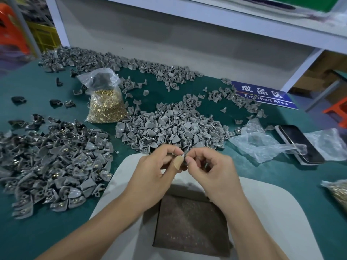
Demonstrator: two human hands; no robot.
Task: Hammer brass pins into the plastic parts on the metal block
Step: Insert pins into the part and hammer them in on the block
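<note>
My left hand (159,166) pinches a small grey plastic part (181,155) between thumb and fingers; a plaster wraps the thumb. My right hand (210,166) meets it fingertip to fingertip and pinches something tiny at the part, too small to name. Both hands hover above the dark, pitted metal block (191,222), which lies on a white pad (272,212). A heap of bare grey plastic parts (169,126) lies just beyond the hands. A clear bag of brass pins (105,104) stands at the centre left. No hammer is in view.
At the left lies a pile of grey parts with brass pins in them (56,166). More grey parts (112,61) spread along the back. A phone (298,143) and crumpled plastic wrap (259,141) lie at the right, near a blue "Finished Area" sign (262,94). Another pin bag (336,192) shows at the right edge.
</note>
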